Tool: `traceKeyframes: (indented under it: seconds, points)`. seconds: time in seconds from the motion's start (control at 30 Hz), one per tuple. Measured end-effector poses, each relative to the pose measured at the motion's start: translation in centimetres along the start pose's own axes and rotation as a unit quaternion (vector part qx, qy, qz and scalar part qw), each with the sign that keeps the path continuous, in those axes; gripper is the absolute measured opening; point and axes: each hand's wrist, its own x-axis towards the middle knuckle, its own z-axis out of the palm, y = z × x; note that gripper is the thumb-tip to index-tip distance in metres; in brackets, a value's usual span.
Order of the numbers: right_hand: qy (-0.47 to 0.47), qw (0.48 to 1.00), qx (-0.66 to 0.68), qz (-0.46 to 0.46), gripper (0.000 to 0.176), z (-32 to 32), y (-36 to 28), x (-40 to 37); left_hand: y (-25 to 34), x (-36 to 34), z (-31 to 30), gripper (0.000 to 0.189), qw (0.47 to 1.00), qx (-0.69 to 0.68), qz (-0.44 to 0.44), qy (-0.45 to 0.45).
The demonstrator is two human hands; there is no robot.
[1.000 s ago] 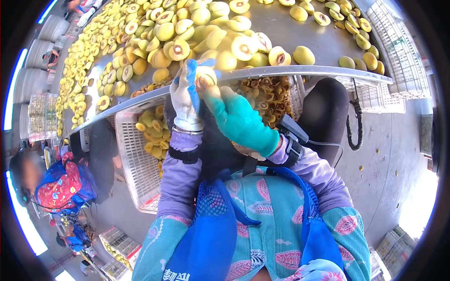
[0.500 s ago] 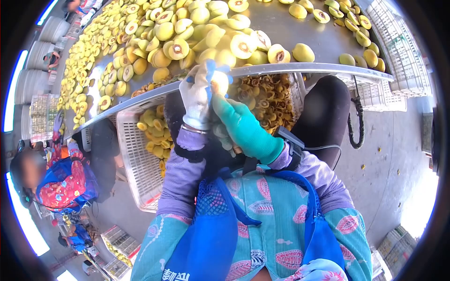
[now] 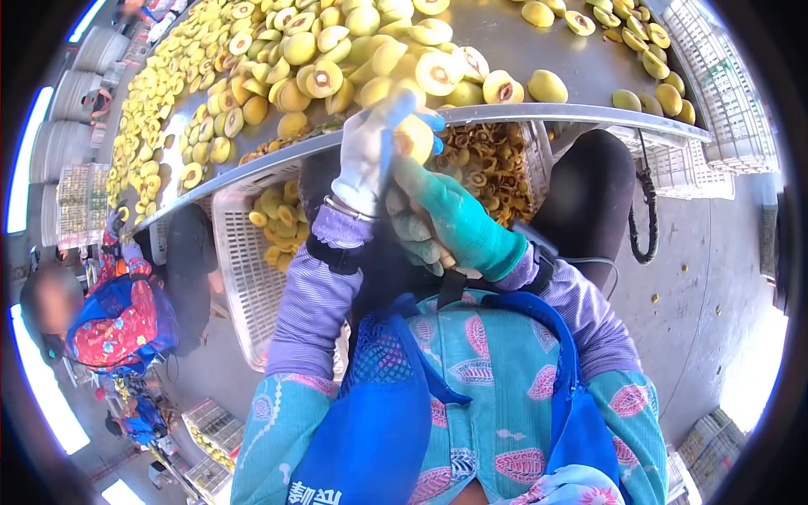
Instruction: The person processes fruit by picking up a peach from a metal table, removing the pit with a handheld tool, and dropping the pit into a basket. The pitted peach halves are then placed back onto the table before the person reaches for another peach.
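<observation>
My left hand [image 3: 364, 164], in a white glove with blue fingertips, is closed around a yellow peach half [image 3: 414, 140] just in front of the table edge. Motion smears its fingertips. Against the near side of that peach sits the thumb of my right hand [image 3: 459, 220], which wears a green glove with grey, worn fingers. Those fingers are curled in, and a small light-brown end shows below them; what they grip is mostly hidden. Beyond both hands, halved peaches [image 3: 438, 73] lie heaped on the metal table [image 3: 497, 34].
Below the table edge, a white crate [image 3: 244, 278] holds yellow fruit pieces, and brown pits and scraps [image 3: 488, 172] fill another container. White crates [image 3: 715, 84] are stacked at right. A black cord [image 3: 646, 219] hangs there. A person in red sleeves [image 3: 118, 328] sits at left.
Both hands have shifted a little to the right, along with the peach half. My right hand is slightly lower, and more of its curled fingers shows.
</observation>
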Motion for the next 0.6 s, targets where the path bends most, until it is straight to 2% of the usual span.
traceKeyframes:
  seconds: [0.07, 0.1, 0.2, 0.23, 0.27, 0.3, 0.37, 0.4, 0.43, 0.47, 0.5, 0.53, 0.57, 0.6]
  points:
    - [0.042, 0.996, -0.073, 0.014, 0.041, -0.3, -0.2, -0.3, 0.1, -0.1, -0.1, 0.041, 0.997, 0.057, -0.012, -0.049]
    - [0.006, 0.999, 0.019, 0.041, 0.044, -0.1, -0.4, -0.3, 0.3, 0.0, 0.1, 0.041, 0.998, 0.049, -0.019, -0.035]
    - [-0.163, 0.958, 0.238, 0.001, 0.046, -0.7, 0.6, 0.5, 0.0, 0.2, 0.3, 0.041, 0.999, 0.005, -0.027, -0.022]
    - [-0.221, 0.945, 0.239, -0.027, 0.047, -1.0, 0.9, 1.1, -0.6, 0.4, -0.2, 0.043, 0.999, -0.024, -0.016, -0.035]
    - [-0.236, 0.938, 0.252, -0.025, 0.047, -1.1, 1.0, 1.2, -1.1, 0.3, -0.5, 0.044, 0.997, -0.054, -0.009, -0.047]
    - [-0.250, 0.931, 0.265, -0.022, 0.047, -1.1, 1.1, 1.1, 0.0, -0.8, 0.5, 0.048, 0.997, -0.057, -0.044, -0.028]
    - [-0.279, 0.916, 0.287, -0.011, 0.047, -1.4, 1.3, 1.0, -1.7, -0.6, -0.4, 0.044, 0.999, 0.014, 0.008, 0.044]
    - [-0.282, 0.915, 0.289, -0.011, 0.047, -1.4, 1.4, 0.6, -2.4, -1.2, -0.7, 0.041, 0.989, 0.106, 0.079, 0.069]
    - [-0.285, 0.913, 0.291, -0.010, 0.047, -1.4, 1.3, 0.1, -2.3, -2.5, -1.6, 0.038, 0.947, 0.251, 0.170, 0.104]
    - [-0.292, 0.912, 0.288, -0.013, 0.047, -1.5, 0.9, -0.3, -2.0, -3.5, -3.2, 0.035, 0.919, 0.311, 0.200, 0.138]
    - [-0.276, 0.910, 0.308, -0.031, 0.046, -2.2, 0.4, -0.9, -1.2, -4.4, -6.0, 0.032, 0.977, 0.091, 0.090, 0.171]
    - [-0.150, 0.927, 0.340, -0.044, 0.044, -3.5, 0.2, -0.7, -0.2, -4.9, -9.0, 0.029, 0.974, 0.031, 0.033, 0.220]
    - [-0.037, 0.944, 0.326, -0.042, 0.041, -7.7, 1.5, 0.5, 0.6, -4.8, -10.8, 0.029, 0.937, 0.236, 0.044, 0.255]
    - [0.082, 0.947, 0.310, -0.034, 0.038, -11.0, 3.0, 1.5, 1.4, -4.6, -12.6, 0.030, 0.850, 0.430, 0.038, 0.301]
